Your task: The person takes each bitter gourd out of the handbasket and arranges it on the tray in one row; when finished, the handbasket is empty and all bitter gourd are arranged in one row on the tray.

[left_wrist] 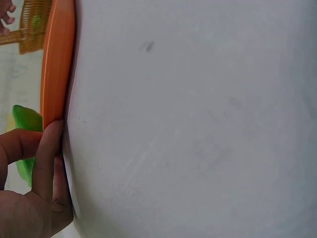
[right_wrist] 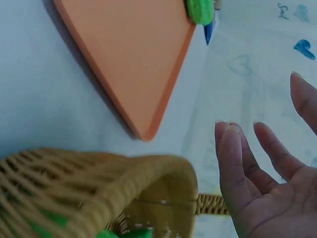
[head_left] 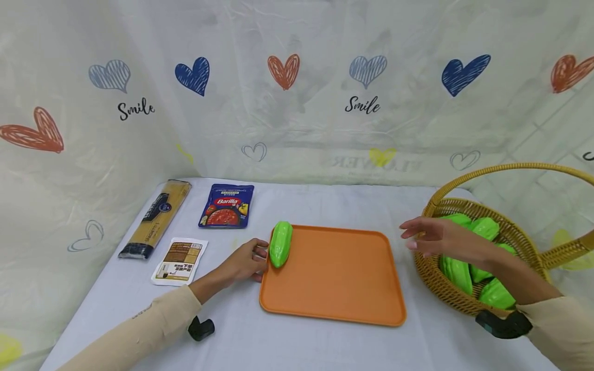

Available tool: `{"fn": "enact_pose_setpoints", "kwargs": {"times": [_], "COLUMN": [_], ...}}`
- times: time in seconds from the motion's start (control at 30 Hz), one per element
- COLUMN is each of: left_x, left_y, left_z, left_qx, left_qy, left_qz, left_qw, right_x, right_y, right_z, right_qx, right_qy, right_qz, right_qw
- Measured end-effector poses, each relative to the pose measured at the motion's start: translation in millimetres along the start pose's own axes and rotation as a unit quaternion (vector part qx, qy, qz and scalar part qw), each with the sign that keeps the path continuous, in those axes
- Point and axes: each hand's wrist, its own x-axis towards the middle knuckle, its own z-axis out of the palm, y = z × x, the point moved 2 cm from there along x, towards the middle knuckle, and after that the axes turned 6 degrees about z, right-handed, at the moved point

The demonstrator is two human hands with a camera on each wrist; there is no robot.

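My left hand [head_left: 246, 261] is at the left rim of an orange tray [head_left: 343, 278], its bent fingers gripping the edge. In the left wrist view those fingers [left_wrist: 47, 153] meet the tray's side. A glossy, bright-green elongated vegetable [head_left: 280, 245] lies on the tray along that rim, close to the hand. My right hand [head_left: 441, 237] hovers over the near-left side of a wicker basket [head_left: 431, 281], holding nothing. Its fingers [right_wrist: 230, 158] are loosely spread and apart from the tray. Several green ribbed vegetables [head_left: 457, 275] lie in the basket, partly hidden by my right forearm.
Left of the tray lie a spaghetti pack [head_left: 158, 219], a blue Barilla sauce pouch [head_left: 227, 206] and a small white-and-brown packet [head_left: 180, 261]. The basket's tall handle [head_left: 506, 167] arches over the right side. A heart-printed sheet [head_left: 315, 129] hangs behind the white-covered table [head_left: 241, 330].
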Motion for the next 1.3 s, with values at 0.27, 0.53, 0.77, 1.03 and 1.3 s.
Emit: {"fn": "enact_pose_setpoints", "kwargs": {"times": [0.27, 0.53, 0.77, 1.03, 1.3], "left_x": [-0.2, 0.6, 1.9, 0.1, -0.6], "left_y": [1.2, 0.5, 0.6, -0.4, -0.6], "left_z": [-0.5, 0.6, 0.8, 0.3, -0.2], "left_qx": [0.000, 0.005, 0.003, 0.001, -0.002], "left_qy": [0.003, 0.007, 0.008, 0.001, -0.002], "left_qz": [-0.009, -0.012, -0.012, -0.004, -0.003], "left_qw": [1.0000, 0.9999, 0.9999, 1.0000, 1.0000], "right_x": [-8.5, -12.4, -13.1, -7.8, 3.2], "right_y": [17, 29, 38, 53, 72], "right_z": [-23, -37, -51, -71, -83], "right_qx": [-0.012, -0.044, -0.053, -0.039, -0.017], "right_qy": [0.024, 0.010, -0.007, 0.030, 0.045], "right_qz": [0.005, 0.023, 0.025, 0.070, 0.107], "right_qw": [0.9996, 0.9987, 0.9982, 0.9964, 0.9931]}}
